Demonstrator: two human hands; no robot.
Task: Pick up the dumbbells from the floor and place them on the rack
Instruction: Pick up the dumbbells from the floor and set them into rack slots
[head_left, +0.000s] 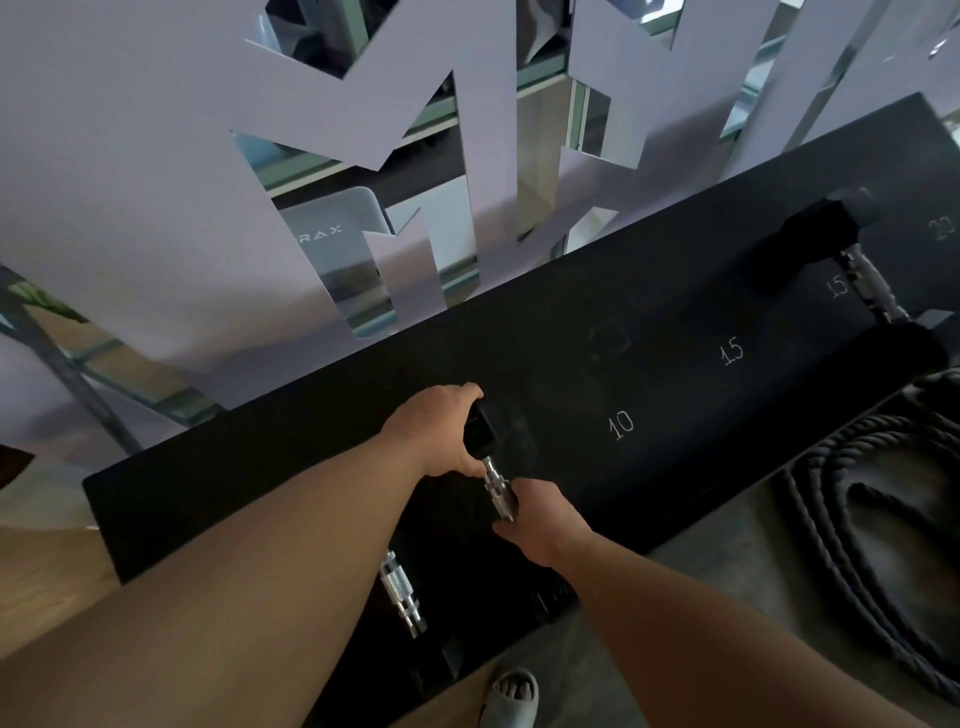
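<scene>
A small black dumbbell (482, 431) with a knurled steel handle rests on the black rack (649, 364), left of the chalked number 10. My left hand (439, 428) grips its far head. My right hand (540, 514) holds the near end of its handle; the near head is hidden under that hand. A second dumbbell's steel handle (401, 592) shows lower on the rack, beside my left forearm. A larger black dumbbell (852, 260) lies on the rack at the far right, near the marks 15 and 20.
A coiled thick black rope (883, 530) lies on the grey floor to the right of the rack. A cut-out wall panel with mirrors (363, 156) stands right behind the rack. My sandalled foot (511, 696) is at the rack's front edge.
</scene>
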